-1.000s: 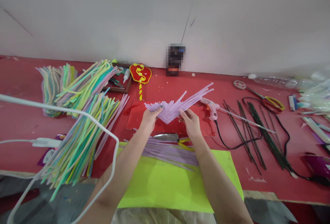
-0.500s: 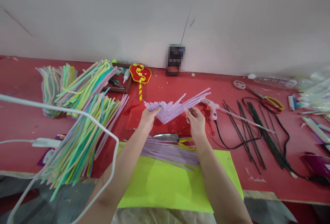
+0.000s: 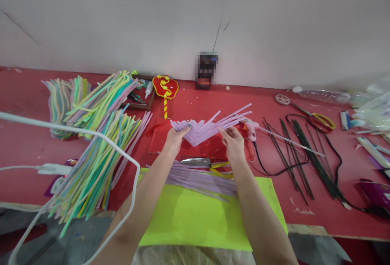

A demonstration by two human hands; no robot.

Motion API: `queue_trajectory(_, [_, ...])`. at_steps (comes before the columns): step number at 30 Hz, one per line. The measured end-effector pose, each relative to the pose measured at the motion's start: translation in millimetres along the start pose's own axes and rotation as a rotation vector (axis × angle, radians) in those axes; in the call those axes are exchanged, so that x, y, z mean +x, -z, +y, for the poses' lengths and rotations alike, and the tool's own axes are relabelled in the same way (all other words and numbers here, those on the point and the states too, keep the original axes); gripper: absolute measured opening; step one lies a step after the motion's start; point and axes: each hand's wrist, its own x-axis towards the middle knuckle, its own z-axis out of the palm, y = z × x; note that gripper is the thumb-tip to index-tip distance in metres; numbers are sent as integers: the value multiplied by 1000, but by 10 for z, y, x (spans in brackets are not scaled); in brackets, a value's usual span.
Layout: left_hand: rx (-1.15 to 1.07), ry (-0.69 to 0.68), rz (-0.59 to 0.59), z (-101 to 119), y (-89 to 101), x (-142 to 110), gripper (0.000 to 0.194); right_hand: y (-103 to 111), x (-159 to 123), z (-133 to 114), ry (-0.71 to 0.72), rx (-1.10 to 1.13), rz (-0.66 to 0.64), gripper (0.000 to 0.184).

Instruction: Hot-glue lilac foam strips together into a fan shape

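Observation:
A V-shaped weave of pale purple strips (image 3: 196, 135) is held up over a red sheet (image 3: 158, 141) on the table. My left hand (image 3: 176, 138) pinches its left side, thumb on top. My right hand (image 3: 233, 139) grips the loose strip ends on the right, its fingers curled around them. Those ends fan out up and to the right. Below the weave lie more purple strips (image 3: 198, 181) on a lime-green sheet (image 3: 195, 220). A pair of scissors with yellow handles (image 3: 221, 169) rests between the strips and the red sheet.
A pink glue gun (image 3: 251, 130) with a black cord sits right of my right hand. Dark green stems (image 3: 313, 159) and other scissors (image 3: 323, 122) lie farther right. Bundles of coloured strips (image 3: 91, 167) fill the left. A white cable (image 3: 134, 163) loops across the front left. A red-and-yellow fan shape (image 3: 165, 87) lies behind.
My right hand has shifted slightly to the right, and the strip ends it holds have moved a little with it. My left hand stays in place.

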Motion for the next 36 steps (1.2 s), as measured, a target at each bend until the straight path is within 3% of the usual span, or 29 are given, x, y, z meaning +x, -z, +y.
queue_trajectory(5, [-29, -6, 14, 29, -6, 12, 46, 22, -2, -30, 66, -52, 86, 40])
queue_trajectory(11, [-61, -4, 40, 12, 18, 43, 47, 70, 10, -71, 268, -250, 321, 40])
queue_trajectory(15, [-50, 6, 37, -34, 18, 67, 46, 25, -19, -96, 289, -199, 233, 37])
queue_trajectory(19, [-6, -33, 54, -119, 23, 139, 46, -38, -74, -96, 198, -78, 115, 37])
queue_trajectory(24, [163, -177, 129, -198, 27, 165, 58, -70, -102, -87, 32, 76, -41, 34])
queue_trajectory(27, [270, -275, 199, -179, 36, 118, 64, -73, -104, -91, -10, 113, -58, 33])
queue_trajectory(32, [638, -525, 318, -14, 73, 0, 58, -49, -90, -86, -7, 84, -55, 34])
queue_trajectory(36, [1008, -599, 154, 108, 70, -102, 42, -20, -77, -85, 1, 84, -83, 34])
